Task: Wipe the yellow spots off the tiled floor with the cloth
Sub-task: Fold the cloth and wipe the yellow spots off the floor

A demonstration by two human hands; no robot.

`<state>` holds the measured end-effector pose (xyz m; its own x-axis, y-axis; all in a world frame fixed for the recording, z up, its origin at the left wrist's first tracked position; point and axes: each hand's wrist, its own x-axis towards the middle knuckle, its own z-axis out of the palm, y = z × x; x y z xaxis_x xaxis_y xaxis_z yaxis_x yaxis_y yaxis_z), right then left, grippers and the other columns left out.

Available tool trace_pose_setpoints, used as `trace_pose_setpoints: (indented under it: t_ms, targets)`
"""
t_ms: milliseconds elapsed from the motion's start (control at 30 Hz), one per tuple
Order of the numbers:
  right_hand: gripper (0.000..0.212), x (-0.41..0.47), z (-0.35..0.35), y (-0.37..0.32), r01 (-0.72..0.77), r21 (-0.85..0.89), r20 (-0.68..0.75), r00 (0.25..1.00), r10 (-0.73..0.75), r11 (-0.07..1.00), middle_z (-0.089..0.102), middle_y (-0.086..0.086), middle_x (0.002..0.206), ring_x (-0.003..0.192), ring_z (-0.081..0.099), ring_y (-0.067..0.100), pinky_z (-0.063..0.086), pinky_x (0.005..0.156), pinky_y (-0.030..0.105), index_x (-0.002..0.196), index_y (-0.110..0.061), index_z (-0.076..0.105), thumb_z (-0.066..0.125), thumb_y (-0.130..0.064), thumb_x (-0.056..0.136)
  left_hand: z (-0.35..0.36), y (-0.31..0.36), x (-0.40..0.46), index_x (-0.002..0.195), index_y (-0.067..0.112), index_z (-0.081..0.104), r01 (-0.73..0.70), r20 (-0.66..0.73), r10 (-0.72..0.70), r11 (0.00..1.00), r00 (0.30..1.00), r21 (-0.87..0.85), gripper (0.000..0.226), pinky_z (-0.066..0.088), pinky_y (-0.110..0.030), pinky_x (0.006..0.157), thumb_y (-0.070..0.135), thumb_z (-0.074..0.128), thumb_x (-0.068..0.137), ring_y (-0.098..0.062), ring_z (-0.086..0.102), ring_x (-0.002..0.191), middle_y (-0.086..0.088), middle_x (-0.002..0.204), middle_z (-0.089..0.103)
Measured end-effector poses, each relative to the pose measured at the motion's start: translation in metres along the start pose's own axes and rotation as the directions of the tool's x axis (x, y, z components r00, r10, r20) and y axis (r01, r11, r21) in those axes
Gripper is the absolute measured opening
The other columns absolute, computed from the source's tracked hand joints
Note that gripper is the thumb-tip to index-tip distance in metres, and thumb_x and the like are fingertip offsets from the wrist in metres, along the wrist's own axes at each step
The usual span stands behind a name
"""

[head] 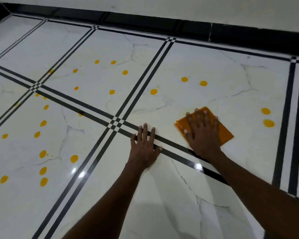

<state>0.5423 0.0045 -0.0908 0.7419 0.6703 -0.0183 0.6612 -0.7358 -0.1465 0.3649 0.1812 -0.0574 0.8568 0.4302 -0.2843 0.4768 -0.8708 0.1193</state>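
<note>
- Yellow spots point(184, 79) lie scattered over the tiled floor point(171, 195), which is glossy white with grey marble-like veins and bright glints of light on it.
- Paired black stripes point(97, 112) run along the tile joints and cross in small checkered squares; a black skirting point(248, 36) edges the floor at the foot of a pale wall point(179, 7) at the top of the view.
- Most of the spots sit on the tiles to the left and ahead of the hands; two more lie near the right-hand stripes, well apart from the cloth.
- No containers show anywhere on the floor.
- The cloth point(224, 131), orange and folded flat into a rough rectangle, lies on the tile right of the crossing stripes, with a faint yellowish smear on the floor just beyond its far edge.
- The right hand point(203, 133) presses down flat on the cloth, its fingers point(198, 116) straight and spread, the tips reaching nearly to the cloth's far edge; the cloth juts out past the hand on the right and at the near left corner.
- The left hand point(143, 147) rests palm-down on the bare floor just left of the cloth, not touching it, fingers straight and slightly spread across a black stripe, thumb stretched out toward the right hand.
- Both bare forearms reach in from the lower edge.
</note>
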Motion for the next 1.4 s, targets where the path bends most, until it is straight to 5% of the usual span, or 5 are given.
trace_pose_setpoints:
  t_ms: [667,833,1167,1300,1400]
  targets:
    - [0.082,0.028,-0.03,-0.021,0.098,-0.032,0.508,0.859,-0.068,0.995,-0.04,0.014,0.16,0.148,-0.033,0.044,-0.009,0.121,0.068,0.143,-0.038,-0.047,-0.005,-0.074,0.081,-0.026,0.002,0.043,0.154,0.027,-0.024,-0.014,0.159,0.013,1.0,0.987,0.006,0.102,-0.001,-0.056,0.122,0.08,0.029,0.086,-0.027,-0.029,0.148,-0.007,0.159,-0.037]
    - [0.067,0.05,-0.005,-0.012,0.286,0.035,0.264,0.922,-0.285,0.958,-0.011,0.008,0.172,0.158,-0.008,0.041,0.008,0.123,0.068,0.159,-0.043,-0.018,0.013,-0.058,0.101,-0.019,-0.002,0.041,0.156,0.028,-0.018,-0.022,0.085,0.022,1.0,0.996,0.002,0.101,0.003,-0.056,0.122,0.08,0.031,0.085,-0.028,-0.02,0.152,-0.007,0.161,-0.029]
    - [0.067,0.008,-0.015,0.059,-0.059,0.065,0.029,0.998,0.058,0.996,0.014,0.009,0.173,0.159,0.006,0.039,0.011,0.124,0.064,0.164,-0.037,0.017,0.029,-0.053,0.1,-0.009,0.051,0.041,0.156,0.017,0.029,-0.013,-0.034,0.012,1.0,0.999,-0.022,0.096,0.038,-0.056,0.106,0.072,0.034,0.077,-0.042,0.033,0.144,-0.024,0.16,0.024]
    - [0.065,0.017,-0.012,0.075,0.231,0.054,0.058,0.971,-0.234,0.971,0.011,0.004,0.174,0.16,0.003,0.032,0.009,0.125,0.061,0.163,-0.04,0.014,0.029,-0.055,0.102,0.001,0.106,0.039,0.16,0.021,0.0,-0.111,0.021,0.112,0.992,0.994,-0.053,0.097,0.013,-0.05,0.121,0.074,0.014,0.079,-0.031,-0.002,0.154,-0.012,0.165,-0.012]
    - [0.065,0.055,-0.019,0.154,-0.072,0.014,0.006,0.997,0.072,0.997,0.017,0.004,0.172,0.159,0.009,0.033,0.012,0.125,0.061,0.163,-0.038,0.017,0.024,-0.057,0.102,0.009,0.116,0.038,0.159,0.019,-0.009,-0.13,0.053,0.13,0.991,0.99,0.008,0.097,0.006,-0.047,0.123,0.07,0.026,0.084,-0.029,-0.01,0.154,-0.011,0.164,-0.02]
